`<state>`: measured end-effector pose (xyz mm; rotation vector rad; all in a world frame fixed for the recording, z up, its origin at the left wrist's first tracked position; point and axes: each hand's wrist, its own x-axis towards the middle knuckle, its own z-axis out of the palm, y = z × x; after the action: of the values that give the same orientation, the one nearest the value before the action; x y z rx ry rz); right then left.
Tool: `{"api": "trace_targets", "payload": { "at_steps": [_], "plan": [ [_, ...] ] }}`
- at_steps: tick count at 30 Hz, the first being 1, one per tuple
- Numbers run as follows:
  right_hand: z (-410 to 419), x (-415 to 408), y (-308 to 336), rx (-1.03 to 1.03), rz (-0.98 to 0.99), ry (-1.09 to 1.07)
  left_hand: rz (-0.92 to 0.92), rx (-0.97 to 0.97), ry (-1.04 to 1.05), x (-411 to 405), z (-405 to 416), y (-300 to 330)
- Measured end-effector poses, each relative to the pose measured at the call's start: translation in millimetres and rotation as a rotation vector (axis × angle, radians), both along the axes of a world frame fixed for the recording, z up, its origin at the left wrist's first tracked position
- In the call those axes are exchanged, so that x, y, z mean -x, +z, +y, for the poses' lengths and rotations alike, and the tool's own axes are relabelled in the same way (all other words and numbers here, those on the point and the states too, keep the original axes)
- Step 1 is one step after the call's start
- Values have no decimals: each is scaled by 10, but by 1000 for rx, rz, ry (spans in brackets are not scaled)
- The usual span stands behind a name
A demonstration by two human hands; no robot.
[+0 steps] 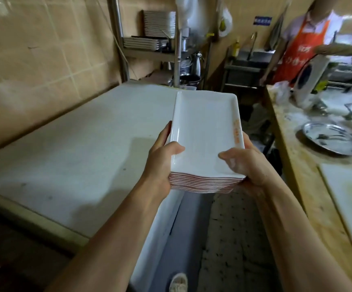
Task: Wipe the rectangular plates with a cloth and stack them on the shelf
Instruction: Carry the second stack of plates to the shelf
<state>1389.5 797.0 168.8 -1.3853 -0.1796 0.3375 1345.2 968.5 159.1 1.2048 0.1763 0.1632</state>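
Gripping plate stack (206, 133); hands (162, 165) flanking it.

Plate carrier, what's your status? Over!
Both hands, left hand and right hand, grip the plate stack. Shelf ahead. Aisle open; person in orange apron off right.

Moderate indoor light from above, brightest on the top plate (206, 131) and the white table (82, 144), with a soft dark shadow cast on that table just left of the left hand (162, 163). Dim in the lower left corner and along the floor (234, 239); mild glare on the round metal tray (333, 138) at right. Strong wide-angle bending of straight lines toward the edges, motion blur throughout, heaviest on the person in the orange apron (301, 43) and the shelf (152, 49) at the back.
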Motion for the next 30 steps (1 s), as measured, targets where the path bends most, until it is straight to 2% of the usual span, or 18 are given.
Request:
{"api": "trace_targets", "payload": {
  "at_steps": [13,30],
  "plan": [
    [-267,-2179,160,30,-23,-114,-11,-30,-129,-2433,-204,70],
    [-949,-5295,203,-14,-35,-48,1,30,-59,-5387,-950,175]
  ]
}}
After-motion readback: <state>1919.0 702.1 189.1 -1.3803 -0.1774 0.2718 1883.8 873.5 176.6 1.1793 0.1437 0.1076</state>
